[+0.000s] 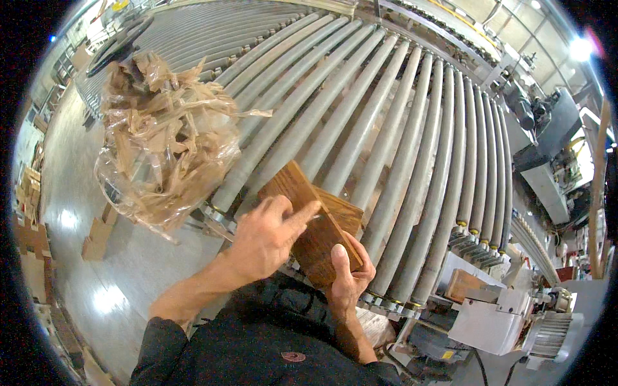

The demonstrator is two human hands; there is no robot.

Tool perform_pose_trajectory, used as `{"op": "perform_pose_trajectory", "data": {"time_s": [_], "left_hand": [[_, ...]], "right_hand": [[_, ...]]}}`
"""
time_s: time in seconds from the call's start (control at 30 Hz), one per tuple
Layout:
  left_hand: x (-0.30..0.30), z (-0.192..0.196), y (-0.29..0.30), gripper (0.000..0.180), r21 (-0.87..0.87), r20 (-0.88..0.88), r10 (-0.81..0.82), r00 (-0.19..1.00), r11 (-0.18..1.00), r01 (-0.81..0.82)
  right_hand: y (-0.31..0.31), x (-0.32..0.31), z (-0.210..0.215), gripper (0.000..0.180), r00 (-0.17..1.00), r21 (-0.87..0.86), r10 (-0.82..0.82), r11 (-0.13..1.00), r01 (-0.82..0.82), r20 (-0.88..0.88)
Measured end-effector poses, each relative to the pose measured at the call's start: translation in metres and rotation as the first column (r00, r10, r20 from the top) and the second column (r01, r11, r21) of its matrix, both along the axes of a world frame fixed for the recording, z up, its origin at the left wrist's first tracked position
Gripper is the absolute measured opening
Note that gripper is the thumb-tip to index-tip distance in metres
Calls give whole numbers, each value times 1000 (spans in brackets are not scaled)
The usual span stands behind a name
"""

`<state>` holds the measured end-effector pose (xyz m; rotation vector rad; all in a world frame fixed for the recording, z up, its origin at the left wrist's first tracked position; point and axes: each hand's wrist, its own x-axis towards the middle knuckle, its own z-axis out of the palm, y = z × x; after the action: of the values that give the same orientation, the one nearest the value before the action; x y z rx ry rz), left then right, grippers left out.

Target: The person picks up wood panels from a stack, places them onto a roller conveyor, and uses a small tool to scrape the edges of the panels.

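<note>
A short brown wooden board point(302, 212) is held tilted over the near end of a roller conveyor point(386, 128). My right hand point(351, 276) grips its lower end from below, thumb on the top face. My left hand point(267, 235) lies on the board's face, fingers curled, forefinger stretched across the wood; a small clear thing may be pinched at its tip, though I cannot tell for sure. A second piece of wood point(341, 215) shows just behind the board.
A clear plastic bag point(161, 141) stuffed with brown paper scraps hangs at the conveyor's left edge. Cardboard boxes point(96, 235) stand on the shiny floor at left. A grey-white machine with a motor point(508, 318) and a wooden block point(465, 283) sits at lower right.
</note>
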<state>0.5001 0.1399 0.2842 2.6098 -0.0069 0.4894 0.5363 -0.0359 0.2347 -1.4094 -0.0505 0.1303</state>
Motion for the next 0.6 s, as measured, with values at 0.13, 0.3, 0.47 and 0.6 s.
{"op": "perform_pose_trajectory", "data": {"time_s": [0.13, 0.3, 0.47, 0.6], "left_hand": [[22, -13, 23, 39, -105, -30, 141, 990, 984, -144], [27, -21, 63, 32, -121, 102, 352, 930, 933, -340], [28, -9, 30, 30, -191, 196, 279, 940, 951, -242], [32, -21, 15, 34, -181, 147, 303, 941, 944, -276]], "right_hand": [[-17, 3, -11, 34, 998, 56, -35, 998, 32, 54], [-15, -5, 2, 35, 999, 127, -35, 991, 33, 15], [-10, 0, -7, 36, 1000, 31, -15, 999, 16, -18], [-4, -4, -1, 37, 1000, 15, -16, 1000, 16, 18]]}}
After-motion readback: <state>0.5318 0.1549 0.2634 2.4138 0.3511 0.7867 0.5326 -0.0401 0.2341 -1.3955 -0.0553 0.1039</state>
